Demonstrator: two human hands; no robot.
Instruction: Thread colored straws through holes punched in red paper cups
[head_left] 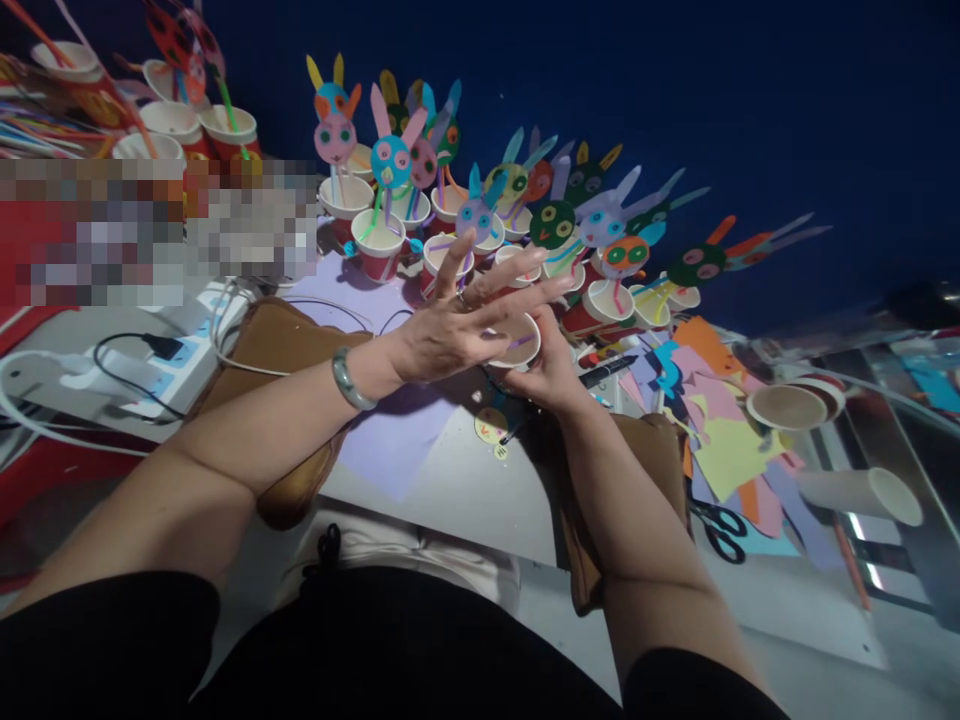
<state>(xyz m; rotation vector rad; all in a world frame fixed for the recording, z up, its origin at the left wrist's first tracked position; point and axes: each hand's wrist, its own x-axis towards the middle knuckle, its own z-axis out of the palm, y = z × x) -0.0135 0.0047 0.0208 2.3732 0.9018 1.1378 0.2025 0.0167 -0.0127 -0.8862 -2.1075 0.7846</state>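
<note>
My right hand is wrapped round a paper cup with a pale rim, and a purple strip shows inside the cup. Over the cup's near left side reaches my left hand, its fingers spread; a bangle is on that wrist. Whether its thumb touches the cup is unclear. Just below the cup, a small yellow paper face and a yellow tag lie on the table. Behind both hands stand several red cups bearing paper rabbit heads on coloured stems.
Purple paper lies under my left arm beside a brown cushion. A power strip with cables is at left. Coloured scraps, black scissors, a pen and loose cups are at right.
</note>
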